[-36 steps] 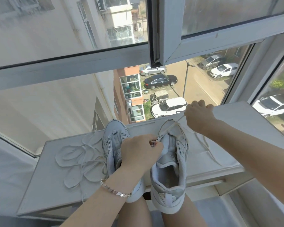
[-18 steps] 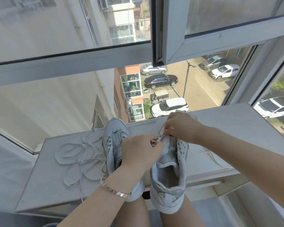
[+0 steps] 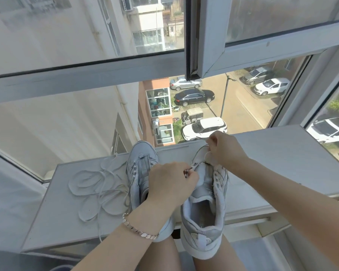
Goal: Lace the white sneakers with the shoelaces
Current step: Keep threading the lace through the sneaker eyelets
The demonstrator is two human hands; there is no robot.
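Sunlit windowsill is carrying a loose shoelace lying coiled at left, then the left sneaker, the left hand pinching the tip of a lace at the right sneaker, and the right hand gripping that lace by the toe.

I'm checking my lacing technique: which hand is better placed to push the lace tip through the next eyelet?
Left. The left hand pinches the lace tip at the eyelets of the sneaker; the right hand holds the lace by the toe.
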